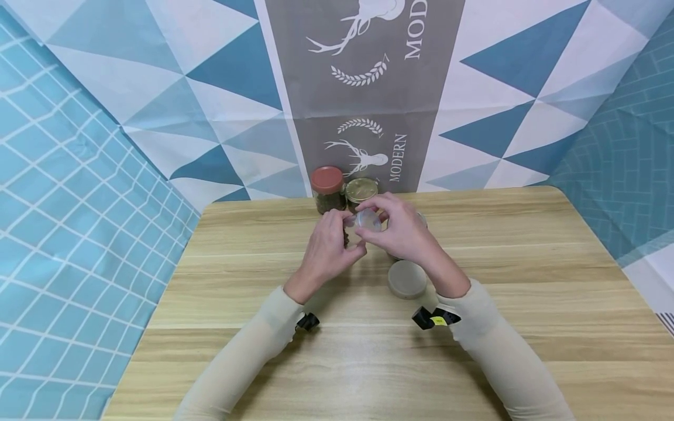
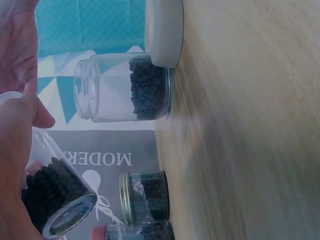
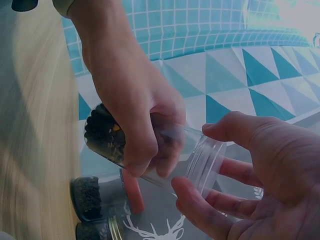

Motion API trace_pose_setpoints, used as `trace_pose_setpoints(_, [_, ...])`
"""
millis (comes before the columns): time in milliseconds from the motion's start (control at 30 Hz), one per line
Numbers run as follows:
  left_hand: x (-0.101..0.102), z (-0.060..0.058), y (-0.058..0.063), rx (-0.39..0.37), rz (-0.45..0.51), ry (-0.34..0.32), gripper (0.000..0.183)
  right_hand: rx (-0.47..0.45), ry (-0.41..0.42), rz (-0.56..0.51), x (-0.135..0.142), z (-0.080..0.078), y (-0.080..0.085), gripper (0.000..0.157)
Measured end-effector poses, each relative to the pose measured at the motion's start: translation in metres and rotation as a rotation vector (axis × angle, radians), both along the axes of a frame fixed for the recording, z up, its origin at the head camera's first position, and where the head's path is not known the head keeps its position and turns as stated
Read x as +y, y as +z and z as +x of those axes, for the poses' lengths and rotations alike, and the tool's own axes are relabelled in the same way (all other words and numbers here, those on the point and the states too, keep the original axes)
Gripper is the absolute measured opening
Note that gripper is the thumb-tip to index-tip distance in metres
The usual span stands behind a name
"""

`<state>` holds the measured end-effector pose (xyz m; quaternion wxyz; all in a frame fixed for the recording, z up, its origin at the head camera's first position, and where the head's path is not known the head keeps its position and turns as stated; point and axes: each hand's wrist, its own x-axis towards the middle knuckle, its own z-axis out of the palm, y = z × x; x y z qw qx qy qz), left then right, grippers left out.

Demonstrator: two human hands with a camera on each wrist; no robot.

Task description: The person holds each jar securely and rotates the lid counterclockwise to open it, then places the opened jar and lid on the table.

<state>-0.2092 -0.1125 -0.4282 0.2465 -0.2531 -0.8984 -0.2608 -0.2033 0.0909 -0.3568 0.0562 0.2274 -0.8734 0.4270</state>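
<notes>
My left hand [image 1: 332, 242] grips a clear jar [image 2: 57, 195], tilted and held above the table. Dark bean-like pieces [image 3: 105, 135] fill the bottom part of that jar. At its mouth, the fingertips of my right hand [image 1: 400, 228] pinch a clear lid [image 3: 209, 162]; whether the lid is seated on the rim I cannot tell. Behind the right hand stands an uncapped clear jar [image 2: 112, 87] with dark pieces in its lower part. A pale round lid [image 1: 407, 279] lies flat on the table near that jar.
At the table's back edge, a red-lidded jar [image 1: 327, 181] stands beside a gold-lidded jar [image 1: 361, 190], both with dark contents. The wooden table [image 1: 516, 280] meets patterned cloth walls at the back and sides.
</notes>
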Motion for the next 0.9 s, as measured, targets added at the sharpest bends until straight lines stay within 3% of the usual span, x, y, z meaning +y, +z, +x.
trace_pose_setpoints(367, [0.000, 0.002, 0.004, -0.077, 0.023, -0.025, 0.051, 0.047, 0.030, -0.001, 0.002, 0.000, -0.001, 0.035])
trace_pose_setpoints(633, [-0.003, 0.002, 0.008, -0.274, 0.068, -0.096, 0.053, 0.076, 0.090, 0.024, 0.004, 0.002, 0.000, 0.032])
trace_pose_setpoints(900, [-0.008, 0.000, 0.009, -0.435, 0.101, -0.204, 0.051, -0.008, 0.208, 0.040, 0.013, 0.003, 0.004, 0.040])
